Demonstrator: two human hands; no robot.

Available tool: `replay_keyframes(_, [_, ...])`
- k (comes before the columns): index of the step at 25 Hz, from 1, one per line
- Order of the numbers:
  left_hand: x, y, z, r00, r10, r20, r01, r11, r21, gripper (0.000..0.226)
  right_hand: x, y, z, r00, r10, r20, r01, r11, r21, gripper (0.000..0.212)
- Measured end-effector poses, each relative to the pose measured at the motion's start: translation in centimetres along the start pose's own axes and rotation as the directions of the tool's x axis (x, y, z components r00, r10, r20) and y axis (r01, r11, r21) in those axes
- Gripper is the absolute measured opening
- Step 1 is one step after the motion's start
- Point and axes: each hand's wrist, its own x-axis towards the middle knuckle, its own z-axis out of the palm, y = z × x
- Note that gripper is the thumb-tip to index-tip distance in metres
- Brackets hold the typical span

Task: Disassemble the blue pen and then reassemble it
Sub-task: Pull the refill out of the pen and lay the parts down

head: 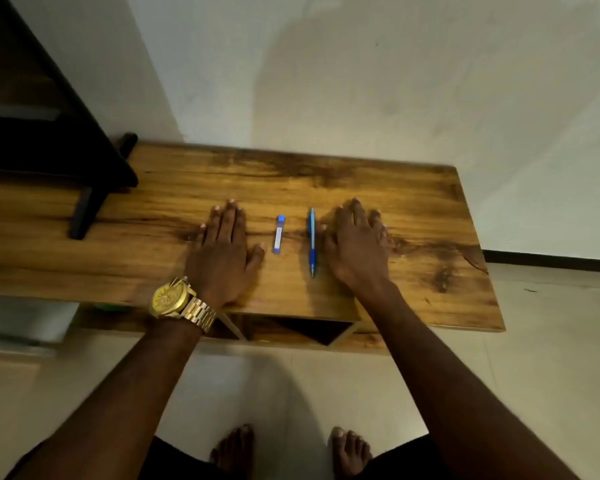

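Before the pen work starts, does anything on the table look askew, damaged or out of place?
Nothing stands out. The blue pen lies whole and straight beside the small blue-and-white tube, between the flat left hand and right hand.

Dim, warm light; soft shadows on the wall (pixel 361 81), slight blur, wide-angle edge bending.

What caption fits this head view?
Both hands, left and right, flat on wooden table beside untouched blue pen.
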Motion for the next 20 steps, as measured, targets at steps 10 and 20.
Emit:
replay_keyframes(10, [0.9, 0.3, -1.5, 0.993, 0.036, -0.116, -0.05, 0.992, -0.12, 0.074, 0.9, -2.3, 0.7, 0.972, -0.12, -0.202, 0.155, 0.973, 0.171, 0.026])
replay_keyframes(20, [-1.3, 5.0, -2.3, 0.963, 0.007, -0.27, -0.228, 0.555, -0.8, 0.025, -0.7, -1.6, -1.7, 0.99, -0.14, -0.01, 0.056, 0.331, 0.942, 0.015])
